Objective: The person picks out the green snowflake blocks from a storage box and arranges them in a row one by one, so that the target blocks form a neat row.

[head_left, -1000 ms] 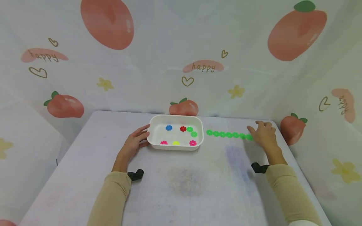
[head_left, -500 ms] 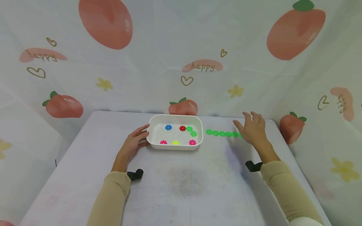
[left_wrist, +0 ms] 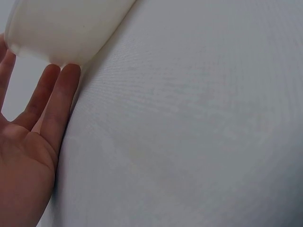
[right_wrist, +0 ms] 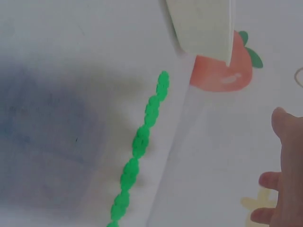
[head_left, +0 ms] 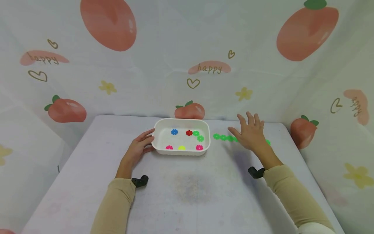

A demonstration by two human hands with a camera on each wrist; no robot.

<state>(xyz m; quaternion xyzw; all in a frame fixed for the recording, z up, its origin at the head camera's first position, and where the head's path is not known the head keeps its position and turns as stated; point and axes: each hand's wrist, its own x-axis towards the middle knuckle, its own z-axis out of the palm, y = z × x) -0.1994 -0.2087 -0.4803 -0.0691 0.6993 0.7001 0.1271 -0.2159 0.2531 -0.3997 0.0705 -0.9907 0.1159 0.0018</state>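
Observation:
A white plastic tub (head_left: 181, 152) stands near the back of the table, holding several flower-shaped snap discs: a blue disc (head_left: 174, 132), a red disc (head_left: 189, 133), green, pink and yellow ones. My left hand (head_left: 137, 148) rests its fingertips against the tub's left end, fingers straight, as the left wrist view also shows. To the right of the tub lies a row of joined green discs (right_wrist: 140, 142). Over that row hovers my right hand (head_left: 250, 135), fingers spread and holding nothing; it hides the middle of the row in the head view, while the far end disc (head_left: 268, 142) shows past it.
A white-covered table (head_left: 187, 191) reaches back to a hanging cloth (head_left: 157, 81) printed with peaches, hearts and flowers. Each wrist carries a black camera mount, one on the left (head_left: 140, 181) and one on the right (head_left: 256, 172).
My right hand has moved left along the green row, from its right end to above its middle, its fingers spreading wider. The left hand and tub stay where they were.

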